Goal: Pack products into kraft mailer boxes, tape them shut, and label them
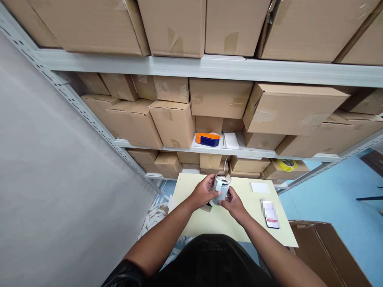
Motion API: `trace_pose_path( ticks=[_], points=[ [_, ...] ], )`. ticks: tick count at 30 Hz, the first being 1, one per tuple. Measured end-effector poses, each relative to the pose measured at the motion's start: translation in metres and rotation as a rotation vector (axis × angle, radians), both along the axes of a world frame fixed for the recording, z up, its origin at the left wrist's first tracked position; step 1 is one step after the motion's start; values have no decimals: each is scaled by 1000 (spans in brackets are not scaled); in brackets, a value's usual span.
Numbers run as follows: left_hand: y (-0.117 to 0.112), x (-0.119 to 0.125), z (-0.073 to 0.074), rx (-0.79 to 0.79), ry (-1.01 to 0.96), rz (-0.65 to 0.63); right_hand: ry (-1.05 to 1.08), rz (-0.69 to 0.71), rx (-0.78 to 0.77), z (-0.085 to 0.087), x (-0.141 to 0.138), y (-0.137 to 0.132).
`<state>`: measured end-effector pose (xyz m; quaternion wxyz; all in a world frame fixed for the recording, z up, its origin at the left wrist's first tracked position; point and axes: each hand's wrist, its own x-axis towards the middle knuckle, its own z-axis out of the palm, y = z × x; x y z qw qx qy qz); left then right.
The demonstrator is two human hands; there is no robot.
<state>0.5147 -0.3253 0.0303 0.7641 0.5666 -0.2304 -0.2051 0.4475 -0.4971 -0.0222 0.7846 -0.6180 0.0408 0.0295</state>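
Both hands hold a pale cylindrical roll (pixel 222 185) with a brown core, above a small pale yellow table (pixel 209 223). My left hand (pixel 204 192) wraps round the roll's left side, fingers curled over its top. My right hand (pixel 231 202) pinches at the roll's lower right edge. A small dark thing lies on the table just under my left hand, mostly hidden.
A phone (pixel 271 214) and a white card (pixel 260 187) lie on the table's right part. Grey metal shelves (pixel 209 67) packed with cardboard boxes stand ahead; an orange tape dispenser (pixel 208 139) and a yellow tape roll (pixel 286 164) sit on them. An open box (pixel 326 247) stands at right.
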Motion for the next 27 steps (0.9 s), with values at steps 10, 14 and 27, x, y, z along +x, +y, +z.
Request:
trace_pose_path(
  ticks=[10,14,27],
  points=[
    [-1,11,-3,73,76,127,7,57,-25,-2,-4,1],
    [0,15,-12,127,132,110,66,50,-15,4,-6,4],
    [15,5,-36,335,27,198,-33,4,-346,20,44,-7]
  ],
)
